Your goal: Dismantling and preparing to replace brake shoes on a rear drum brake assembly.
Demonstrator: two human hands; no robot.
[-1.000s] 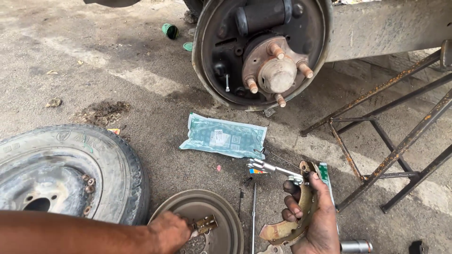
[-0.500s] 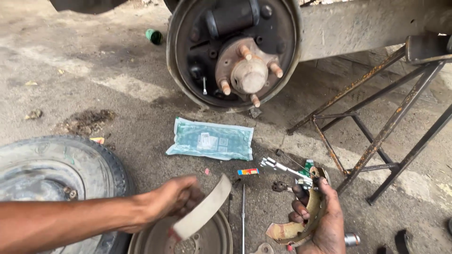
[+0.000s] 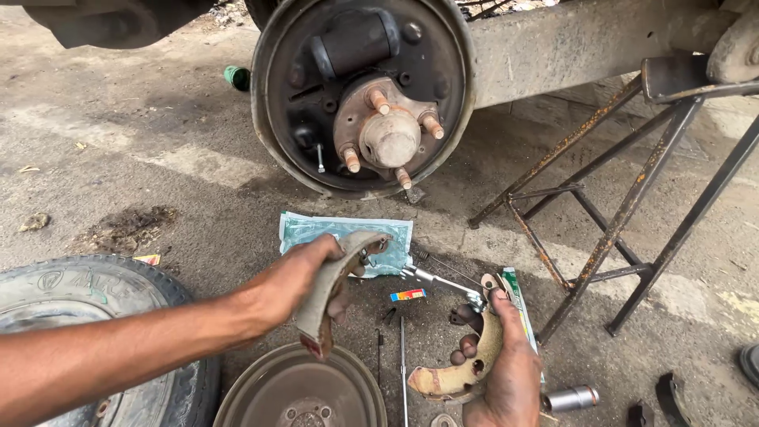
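My left hand [image 3: 304, 277] grips a curved brake shoe [image 3: 332, 289], lifted above the brake drum [image 3: 269, 391] that lies on the ground. My right hand [image 3: 506, 372] holds a second, rustier brake shoe [image 3: 462, 372] lower at the right. Ahead is the bare wheel hub [image 3: 387, 134] with its studs, set in the round backing plate [image 3: 277, 103]. Between my hands and the hub a teal plastic packet [image 3: 308, 229] lies flat on the concrete.
A wheel with its tyre [image 3: 103, 289] lies at the lower left. A rusty metal stand [image 3: 624, 205] props the axle at the right. A ratchet wrench [image 3: 439, 281], a socket [image 3: 573, 398], small tools and a green cap [image 3: 236, 77] are scattered on the ground.
My left hand picked a brake shoe up off the drum and raised it forward toward the hub. My view has moved closer to the hub; my right hand kept its shoe.
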